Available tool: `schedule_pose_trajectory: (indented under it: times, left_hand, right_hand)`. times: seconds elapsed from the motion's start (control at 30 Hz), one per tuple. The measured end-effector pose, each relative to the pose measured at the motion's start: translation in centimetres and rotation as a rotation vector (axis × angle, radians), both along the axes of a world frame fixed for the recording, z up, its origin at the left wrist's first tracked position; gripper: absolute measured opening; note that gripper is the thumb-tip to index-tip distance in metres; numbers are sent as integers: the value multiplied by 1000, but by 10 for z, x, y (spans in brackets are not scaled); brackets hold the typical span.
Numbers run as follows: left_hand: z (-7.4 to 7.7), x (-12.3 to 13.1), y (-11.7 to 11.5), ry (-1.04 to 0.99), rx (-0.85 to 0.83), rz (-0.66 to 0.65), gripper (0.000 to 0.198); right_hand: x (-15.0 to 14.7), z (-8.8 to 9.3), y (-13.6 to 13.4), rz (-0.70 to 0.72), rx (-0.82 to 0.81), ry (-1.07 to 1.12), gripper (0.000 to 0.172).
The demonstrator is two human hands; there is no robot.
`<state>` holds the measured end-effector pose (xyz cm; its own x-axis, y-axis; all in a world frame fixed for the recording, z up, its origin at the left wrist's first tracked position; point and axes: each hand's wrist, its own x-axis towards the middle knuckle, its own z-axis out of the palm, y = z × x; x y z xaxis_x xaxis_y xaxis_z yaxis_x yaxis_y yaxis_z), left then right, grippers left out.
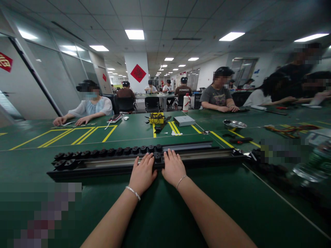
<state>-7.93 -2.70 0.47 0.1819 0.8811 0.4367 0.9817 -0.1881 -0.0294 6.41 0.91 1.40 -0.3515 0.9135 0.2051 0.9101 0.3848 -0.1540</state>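
A long black rail [201, 156] lies crosswise on the green table [165, 210] in front of me. Several black round parts [108, 152] sit in a row along its left half. My left hand [142, 174] rests on the rail's middle, fingers stretched forward and together over the parts. Beside it my right hand [173, 167] lies on the rail too, fingers spread and flat. Both wrists wear thin bracelets. Neither hand grips anything that I can see.
Yellow lines mark the table. Beyond the rail stand a yellow box [156, 118], a grey box [184, 120] and a metal bowl [234, 124]. Coloured wires [292, 130] lie at right. Other people sit along the far side, hands on the table.
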Motion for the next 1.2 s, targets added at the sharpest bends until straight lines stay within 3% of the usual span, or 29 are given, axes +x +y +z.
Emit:
schedule_pose_trajectory:
  times: [0.67,0.93,1.2]
  left_hand:
    - [-1,0,1,-13,-19,-17,47]
    - [-1,1,0,-10,-3,-18,46]
    - [-3,2,1,-16,34,-19,44]
  right_hand:
    - [1,2,0,16,4,-11,69]
    - [6,1,-5,-10,105,29,65]
    - [6,-10,-7,19,183,10,58]
